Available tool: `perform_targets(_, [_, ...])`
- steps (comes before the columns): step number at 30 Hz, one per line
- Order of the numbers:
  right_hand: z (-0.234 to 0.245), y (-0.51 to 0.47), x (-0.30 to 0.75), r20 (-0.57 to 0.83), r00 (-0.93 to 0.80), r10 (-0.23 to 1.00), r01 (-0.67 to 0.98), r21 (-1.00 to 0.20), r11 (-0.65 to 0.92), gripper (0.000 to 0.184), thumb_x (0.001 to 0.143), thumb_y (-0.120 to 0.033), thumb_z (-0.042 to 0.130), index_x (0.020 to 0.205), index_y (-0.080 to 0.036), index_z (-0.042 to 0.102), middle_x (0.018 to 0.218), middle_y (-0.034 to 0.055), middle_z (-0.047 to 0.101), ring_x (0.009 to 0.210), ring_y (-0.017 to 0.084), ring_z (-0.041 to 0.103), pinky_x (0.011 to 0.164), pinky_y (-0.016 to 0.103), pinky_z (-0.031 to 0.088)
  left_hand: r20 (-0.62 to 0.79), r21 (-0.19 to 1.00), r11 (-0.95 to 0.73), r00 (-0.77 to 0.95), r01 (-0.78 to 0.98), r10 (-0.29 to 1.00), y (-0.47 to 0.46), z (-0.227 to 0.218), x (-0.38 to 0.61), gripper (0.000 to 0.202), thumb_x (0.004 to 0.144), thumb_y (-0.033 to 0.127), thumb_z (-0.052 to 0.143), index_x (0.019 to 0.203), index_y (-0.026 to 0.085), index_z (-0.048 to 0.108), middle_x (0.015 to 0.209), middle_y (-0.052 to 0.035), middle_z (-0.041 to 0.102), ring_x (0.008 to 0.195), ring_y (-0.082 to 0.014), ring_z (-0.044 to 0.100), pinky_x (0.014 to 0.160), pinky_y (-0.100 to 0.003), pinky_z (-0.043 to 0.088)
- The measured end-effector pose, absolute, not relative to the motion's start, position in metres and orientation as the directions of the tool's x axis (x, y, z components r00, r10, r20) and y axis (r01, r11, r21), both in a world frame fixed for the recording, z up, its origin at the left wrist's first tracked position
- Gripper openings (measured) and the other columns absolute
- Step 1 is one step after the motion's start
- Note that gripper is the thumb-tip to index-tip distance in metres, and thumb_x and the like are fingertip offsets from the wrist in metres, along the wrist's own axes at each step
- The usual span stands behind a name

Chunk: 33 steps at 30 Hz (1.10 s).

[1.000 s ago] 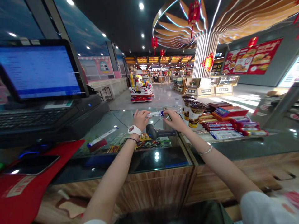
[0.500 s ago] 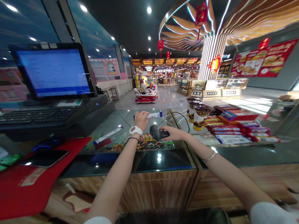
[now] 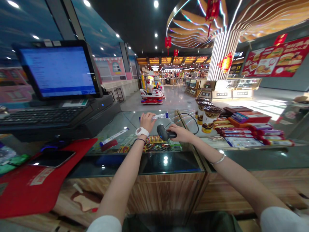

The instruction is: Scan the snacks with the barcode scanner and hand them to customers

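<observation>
My left hand point(image 3: 147, 121), with a white watch on its wrist, is closed on a long slim packet point(image 3: 160, 116), clear and white with blue ends, held level above the glass counter point(image 3: 130, 120). My right hand point(image 3: 180, 133) grips a black barcode scanner point(image 3: 165, 133) by its handle. The scanner's head points left toward my left wrist, a little below the packet and apart from it. A similar long packet point(image 3: 114, 136) lies on the glass to the left, beside a small dark red item point(image 3: 109, 145). Small colourful packs point(image 3: 155, 140) show through the glass beneath my hands.
At the left stand a monitor point(image 3: 58, 72) and a keyboard point(image 3: 38, 116); a phone point(image 3: 53, 159) rests on a red mat point(image 3: 31, 193). To the right are several brown-lidded cups point(image 3: 209, 119) and stacked wrapped bars point(image 3: 235, 131). A black cable point(image 3: 196, 124) loops behind my right hand.
The camera view has shifted slightly, moving everything a little right in the picture. Both hands keep the same holds, with the packet and scanner in nearly the same places.
</observation>
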State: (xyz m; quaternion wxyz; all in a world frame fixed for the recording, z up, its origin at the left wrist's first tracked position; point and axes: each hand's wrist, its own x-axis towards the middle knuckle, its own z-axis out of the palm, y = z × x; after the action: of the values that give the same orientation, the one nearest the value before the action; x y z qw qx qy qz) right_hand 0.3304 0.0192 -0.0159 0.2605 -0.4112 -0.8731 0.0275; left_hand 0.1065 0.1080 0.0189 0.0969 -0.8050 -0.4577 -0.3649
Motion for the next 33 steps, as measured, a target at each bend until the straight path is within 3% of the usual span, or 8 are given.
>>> perform_targets(5, [-0.007, 0.014, 0.333, 0.548, -0.436, 0.714, 0.734, -0.242, 0.635, 0.047, 0.08, -0.023, 0.066, 0.126, -0.02, 0.057, 0.125, 0.0106, 0.058, 0.109, 0.025, 0.062, 0.094, 0.038, 0.051, 0.684, 0.187, -0.552, 0.296, 0.813, 0.667, 0.109, 0.019, 0.105, 0.022, 0.089, 0.024, 0.06, 0.111, 0.025, 0.065, 0.117, -0.0056, 0.068, 0.115, -0.0244, 0.061, 0.119, -0.047, 0.027])
perform_targets(11, [0.007, 0.011, 0.339, 0.675, -0.213, 0.707, 0.758, -0.343, 0.555, 0.041, 0.089, -0.036, 0.058, 0.126, -0.017, 0.057, 0.119, 0.0141, 0.067, 0.109, 0.03, 0.063, 0.094, 0.043, 0.048, 0.689, 0.199, -0.546, 0.28, 0.814, 0.668, 0.107, 0.019, 0.104, 0.023, 0.09, 0.025, 0.06, 0.112, 0.025, 0.065, 0.117, -0.0061, 0.068, 0.115, -0.0249, 0.061, 0.119, -0.047, 0.027])
perform_targets(16, [0.014, 0.009, 0.345, 0.634, -0.087, 0.768, 0.819, -0.394, 0.418, 0.035, 0.091, -0.049, 0.057, 0.106, -0.018, 0.066, 0.096, 0.0105, 0.073, 0.093, 0.029, 0.067, 0.08, 0.035, 0.049, 0.685, 0.224, -0.517, 0.244, 0.826, 0.687, 0.108, 0.018, 0.101, 0.023, 0.089, 0.024, 0.06, 0.112, 0.025, 0.065, 0.117, -0.0066, 0.068, 0.115, -0.0254, 0.061, 0.117, -0.046, 0.029])
perform_targets(21, [0.011, 0.01, 0.345, 0.565, -0.091, 0.82, 0.864, -0.364, 0.347, 0.042, 0.091, -0.057, 0.056, 0.094, -0.018, 0.069, 0.083, 0.0095, 0.073, 0.08, 0.027, 0.068, 0.071, 0.032, 0.047, 0.655, 0.237, -0.481, 0.227, 0.844, 0.721, 0.111, 0.015, 0.096, 0.022, 0.089, 0.023, 0.062, 0.111, 0.023, 0.066, 0.117, -0.0079, 0.068, 0.115, -0.0256, 0.061, 0.114, -0.045, 0.032])
perform_targets(33, [0.009, 0.008, 0.339, 0.509, -0.164, 0.845, 0.885, -0.302, 0.354, 0.044, 0.092, -0.057, 0.055, 0.098, -0.016, 0.069, 0.084, 0.0105, 0.074, 0.081, 0.027, 0.069, 0.071, 0.031, 0.046, 0.64, 0.214, -0.489, 0.256, 0.846, 0.725, 0.111, 0.014, 0.098, 0.023, 0.089, 0.022, 0.061, 0.111, 0.022, 0.066, 0.117, -0.0089, 0.068, 0.115, -0.0261, 0.061, 0.112, -0.045, 0.034])
